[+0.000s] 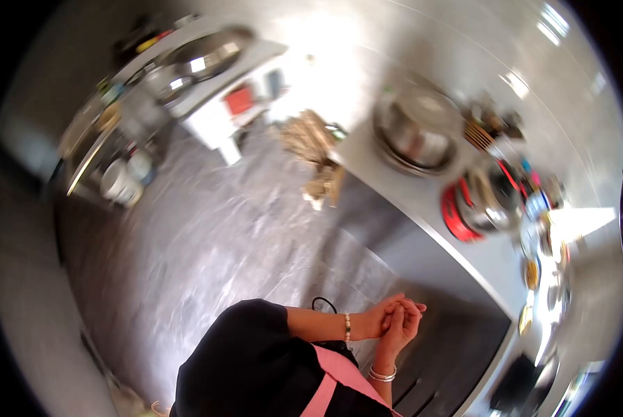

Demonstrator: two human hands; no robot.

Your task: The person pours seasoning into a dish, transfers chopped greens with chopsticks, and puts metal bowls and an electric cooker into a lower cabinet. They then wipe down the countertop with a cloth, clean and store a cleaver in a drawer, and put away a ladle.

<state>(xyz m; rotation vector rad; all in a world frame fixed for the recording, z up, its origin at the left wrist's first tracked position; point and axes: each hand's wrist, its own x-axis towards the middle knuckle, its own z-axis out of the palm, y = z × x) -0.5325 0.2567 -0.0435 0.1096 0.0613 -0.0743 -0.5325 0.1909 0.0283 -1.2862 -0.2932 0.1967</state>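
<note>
My left hand [375, 322] and my right hand [404, 326] are clasped together in front of my body, at the lower middle of the head view. Their fingers are curled around each other. Whether anything small lies between the palms is hidden. A beaded bracelet [347, 326] circles my left wrist, and silver bangles [382, 375] sit on my right one. Both hands are in front of the dark cabinet front [457, 326], apart from the counter [422, 208] above it. I wear a black top with a pink-trimmed apron [346, 375].
On the counter stand stacked metal basins [419, 132] and a steel pot [495, 198] with a red base. Firewood or cardboard [311, 142] leans by the counter's far end. White buckets [122, 182] and a white table [207, 128] are at the left, on the grey floor [207, 229].
</note>
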